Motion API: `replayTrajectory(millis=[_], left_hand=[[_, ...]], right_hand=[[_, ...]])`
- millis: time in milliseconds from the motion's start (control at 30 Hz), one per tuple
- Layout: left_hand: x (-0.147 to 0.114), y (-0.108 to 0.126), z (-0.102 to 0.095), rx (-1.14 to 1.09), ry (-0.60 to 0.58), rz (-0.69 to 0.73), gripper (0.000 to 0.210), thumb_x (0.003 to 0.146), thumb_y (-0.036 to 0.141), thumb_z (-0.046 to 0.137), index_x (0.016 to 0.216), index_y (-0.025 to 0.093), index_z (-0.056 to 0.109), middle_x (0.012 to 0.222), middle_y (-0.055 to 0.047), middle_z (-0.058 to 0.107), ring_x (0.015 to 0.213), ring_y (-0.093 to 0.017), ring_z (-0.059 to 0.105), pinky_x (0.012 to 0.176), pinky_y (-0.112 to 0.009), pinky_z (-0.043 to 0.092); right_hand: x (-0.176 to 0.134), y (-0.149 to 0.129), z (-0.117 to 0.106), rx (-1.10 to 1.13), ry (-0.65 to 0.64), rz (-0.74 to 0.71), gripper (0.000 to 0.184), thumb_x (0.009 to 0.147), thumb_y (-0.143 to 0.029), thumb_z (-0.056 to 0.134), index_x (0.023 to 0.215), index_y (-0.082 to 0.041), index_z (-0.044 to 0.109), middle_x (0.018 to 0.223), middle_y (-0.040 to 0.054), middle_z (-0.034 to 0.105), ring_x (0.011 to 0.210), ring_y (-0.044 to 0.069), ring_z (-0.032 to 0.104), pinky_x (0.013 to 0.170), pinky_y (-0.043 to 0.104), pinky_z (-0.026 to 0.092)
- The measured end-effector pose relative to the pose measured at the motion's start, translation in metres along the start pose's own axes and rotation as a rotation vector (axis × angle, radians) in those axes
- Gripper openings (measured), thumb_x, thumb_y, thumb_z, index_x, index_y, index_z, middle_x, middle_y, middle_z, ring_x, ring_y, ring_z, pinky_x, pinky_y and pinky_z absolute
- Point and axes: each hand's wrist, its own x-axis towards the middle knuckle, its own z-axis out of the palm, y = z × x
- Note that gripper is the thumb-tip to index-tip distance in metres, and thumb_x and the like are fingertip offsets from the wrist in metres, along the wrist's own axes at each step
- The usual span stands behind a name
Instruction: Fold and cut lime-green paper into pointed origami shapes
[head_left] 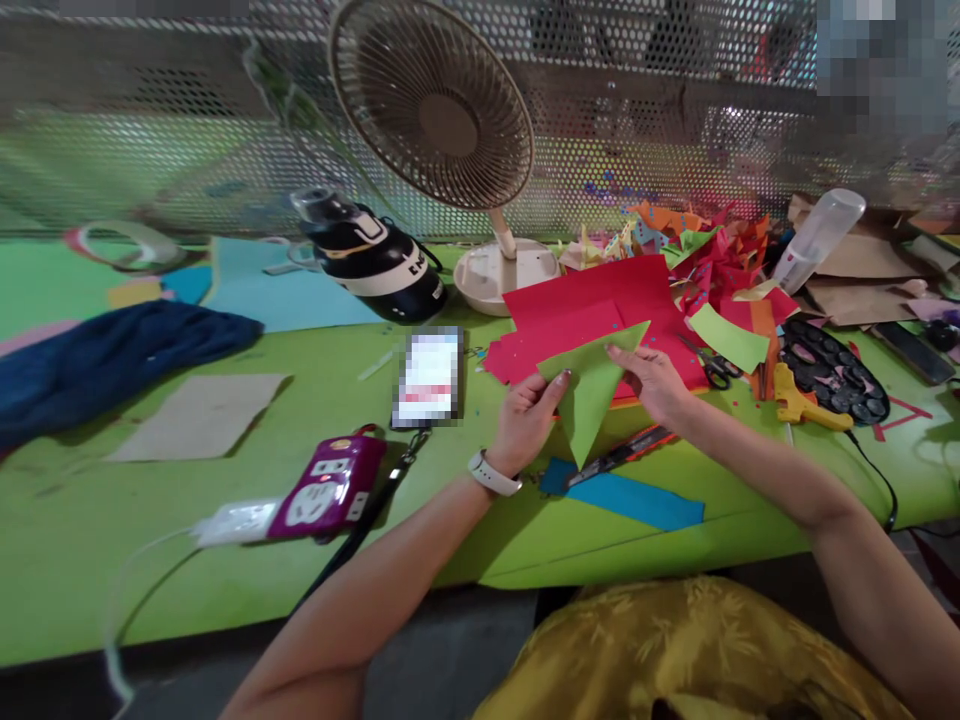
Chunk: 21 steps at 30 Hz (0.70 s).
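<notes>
Between my two hands is a green paper triangle (592,385), one point hanging down toward the table. My left hand (529,415), with a white band on its wrist, pinches its left side, thumb on top. Higher up on the right, my right hand (652,378) grips the opposite edge between thumb and fingers. Red paper sheets (592,290) lie just behind the triangle. Below it, a utility knife (626,453) rests partly over a blue paper strip (645,500).
A fan (442,120) and a dark bottle (382,260) stand at the back. Left are a phone (429,378) and a purple power strip (330,485). Paper scraps (720,250), scissors (716,370), a yellow glue gun (806,400) and a black tray (836,370) lie right.
</notes>
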Motion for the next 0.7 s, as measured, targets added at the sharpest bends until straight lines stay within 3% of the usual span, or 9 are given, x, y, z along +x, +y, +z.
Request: replayTrajectory(millis=[233, 400, 533, 600, 700], left_hand=[[-0.001, 0.002, 0.001, 0.057, 0.022, 0.069, 0.055, 0.077, 0.054, 0.074, 0.053, 0.02, 0.038, 0.048, 0.008, 0.029, 0.044, -0.006, 0.025, 0.041, -0.023, 0.017], [0.001, 0.001, 0.0, 0.032, 0.018, 0.051, 0.055, 0.075, 0.057, 0.074, 0.055, 0.02, 0.038, 0.049, 0.008, 0.028, 0.044, -0.006, 0.024, 0.04, -0.023, 0.016], [0.003, 0.0, 0.001, -0.017, 0.092, 0.049, 0.056, 0.075, 0.054, 0.075, 0.055, 0.021, 0.035, 0.048, 0.009, 0.027, 0.043, -0.006, 0.024, 0.039, -0.022, 0.018], [0.004, -0.002, 0.003, -0.066, 0.11, 0.033, 0.054, 0.075, 0.054, 0.076, 0.057, 0.021, 0.036, 0.048, 0.009, 0.031, 0.043, -0.006, 0.028, 0.039, -0.021, 0.022], [0.003, -0.005, 0.006, -0.131, 0.108, 0.044, 0.049, 0.075, 0.054, 0.075, 0.06, 0.021, 0.043, 0.05, 0.007, 0.041, 0.044, -0.008, 0.039, 0.041, -0.021, 0.032]], right_hand=[[0.008, -0.01, -0.009, -0.021, 0.093, -0.083, 0.032, 0.063, -0.05, 0.083, 0.066, -0.023, 0.067, 0.073, 0.0003, 0.073, 0.082, 0.019, 0.069, 0.075, 0.03, 0.052], [0.02, -0.031, -0.027, 0.123, 0.135, -0.196, 0.027, 0.068, -0.045, 0.081, 0.082, -0.023, 0.073, 0.088, 0.0007, 0.076, 0.095, 0.017, 0.069, 0.087, 0.029, 0.051], [0.022, -0.029, -0.028, 0.151, 0.223, -0.155, 0.031, 0.071, -0.048, 0.079, 0.091, -0.026, 0.072, 0.096, -0.0014, 0.076, 0.096, 0.015, 0.069, 0.084, 0.028, 0.052], [0.014, -0.016, -0.017, 0.087, 0.157, -0.094, 0.036, 0.068, -0.052, 0.08, 0.091, -0.026, 0.07, 0.097, -0.0014, 0.076, 0.096, 0.016, 0.069, 0.082, 0.029, 0.053], [-0.004, 0.005, 0.008, 0.016, -0.105, 0.04, 0.043, 0.06, -0.053, 0.085, 0.09, -0.026, 0.069, 0.098, 0.0006, 0.076, 0.099, 0.021, 0.069, 0.086, 0.034, 0.055]])
